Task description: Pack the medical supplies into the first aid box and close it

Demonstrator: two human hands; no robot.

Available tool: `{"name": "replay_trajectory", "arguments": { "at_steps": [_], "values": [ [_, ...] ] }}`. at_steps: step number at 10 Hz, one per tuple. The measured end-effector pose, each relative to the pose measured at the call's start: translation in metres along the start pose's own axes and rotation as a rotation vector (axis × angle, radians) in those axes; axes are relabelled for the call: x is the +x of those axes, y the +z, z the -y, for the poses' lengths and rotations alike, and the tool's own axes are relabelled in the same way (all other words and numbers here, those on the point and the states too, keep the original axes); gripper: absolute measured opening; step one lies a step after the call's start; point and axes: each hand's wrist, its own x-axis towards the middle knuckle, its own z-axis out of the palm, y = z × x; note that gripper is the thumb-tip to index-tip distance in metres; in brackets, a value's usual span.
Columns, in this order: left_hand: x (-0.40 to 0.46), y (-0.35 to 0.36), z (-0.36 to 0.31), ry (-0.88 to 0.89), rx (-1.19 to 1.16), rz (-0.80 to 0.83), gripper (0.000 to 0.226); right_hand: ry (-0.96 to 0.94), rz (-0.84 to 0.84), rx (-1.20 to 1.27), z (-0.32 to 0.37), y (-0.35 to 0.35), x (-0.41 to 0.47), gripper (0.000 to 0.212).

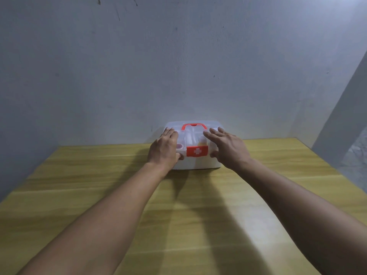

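Left hand point(164, 148) flat, pressing first aid box point(198, 163) lid; right hand point(228, 147) spread (contact unclear).

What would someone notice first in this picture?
The white box against the wall at the table's far edge, with its red handle and red cross latch. Then, at its lid, the left hand flat on the left side and the right hand spread over the right.
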Motion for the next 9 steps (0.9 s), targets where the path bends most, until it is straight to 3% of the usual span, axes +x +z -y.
{"name": "replay_trajectory", "arguments": {
  "at_steps": [6,7,8,9],
  "values": [
    [0.019,0.017,0.007,-0.035,-0.029,-0.001,0.072,0.038,-0.015,0.063,-0.005,0.015,0.024,0.076],
    [0.019,0.01,0.0,-0.043,0.029,0.048,0.084,0.031,0.006,0.057,-0.003,0.013,0.022,0.079],
    [0.009,0.002,0.001,-0.071,0.083,0.153,0.112,0.024,0.031,0.058,-0.001,0.016,0.012,0.092],
    [-0.018,-0.002,0.01,-0.101,-0.016,0.122,0.121,0.078,-0.003,0.161,-0.004,0.018,-0.017,0.095]
  ]
}}
